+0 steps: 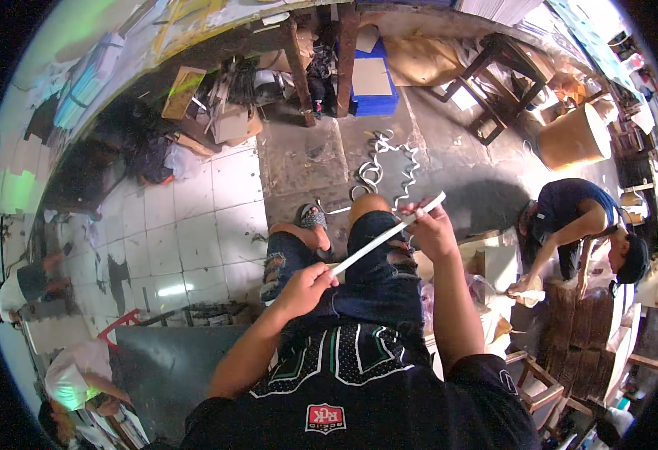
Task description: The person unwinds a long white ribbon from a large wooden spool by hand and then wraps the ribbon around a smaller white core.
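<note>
A flat white strip (377, 241), like packing strap, runs taut and slanted over my lap, its upper end at the right. My left hand (306, 291) pinches its lower end, fingers closed. Near the upper end, my right hand (432, 232) grips it between thumb and fingers, and a short end sticks out past them. On the floor beyond my knees lies a curled white strap (371, 176) in loops and coils; it trails toward my legs, and whether it joins the strip in my hands I cannot tell.
At my right a person (584, 225) in a dark top bends over stacked brown sheets (580, 337). A round tan bin (575, 139) and a dark wooden stool frame (494, 82) stand far right. A blue stack (374, 82) sits ahead; a grey table (186, 367) is at lower left.
</note>
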A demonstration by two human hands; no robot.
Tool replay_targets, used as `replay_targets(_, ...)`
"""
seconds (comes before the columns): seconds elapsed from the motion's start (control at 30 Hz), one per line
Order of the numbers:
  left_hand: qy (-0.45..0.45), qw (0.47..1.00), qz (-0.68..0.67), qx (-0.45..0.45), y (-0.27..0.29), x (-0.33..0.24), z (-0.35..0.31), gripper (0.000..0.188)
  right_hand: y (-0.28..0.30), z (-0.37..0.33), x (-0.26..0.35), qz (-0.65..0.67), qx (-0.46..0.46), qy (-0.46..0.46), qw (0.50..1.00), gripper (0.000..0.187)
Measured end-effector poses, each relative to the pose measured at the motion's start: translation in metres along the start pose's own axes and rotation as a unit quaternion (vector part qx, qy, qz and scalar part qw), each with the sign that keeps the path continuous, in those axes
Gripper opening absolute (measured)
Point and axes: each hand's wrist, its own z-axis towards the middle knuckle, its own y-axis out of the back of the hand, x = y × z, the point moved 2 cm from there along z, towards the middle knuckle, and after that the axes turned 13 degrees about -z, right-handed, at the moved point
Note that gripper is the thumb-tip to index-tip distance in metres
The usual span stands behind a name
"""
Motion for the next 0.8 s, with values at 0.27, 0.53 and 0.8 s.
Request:
replay_targets(0.27, -0.01, 1.0, 0.01, -0.014, 0.027, -0.024, 0.032, 0.027, 0.019, 0.022, 0.012, -0.404, -0.026, 0.013, 0.914, 0.041)
replay_targets(0.53, -0.005, 0.999, 0.044, 0.011, 0.059, -0.043, 0.035, 0.027, 0.002, 0.007, 0.007, -0.243, -0.079, -0.107, 0.961, 0.026)
replay_targets(0.8, 0.12, 0.991, 0.038, 0.042, 0.065, -0.047, 0.009, 0.027, 0.009, -0.001, -0.015, -0.287, -0.083, -0.015, 0.954, 0.017)
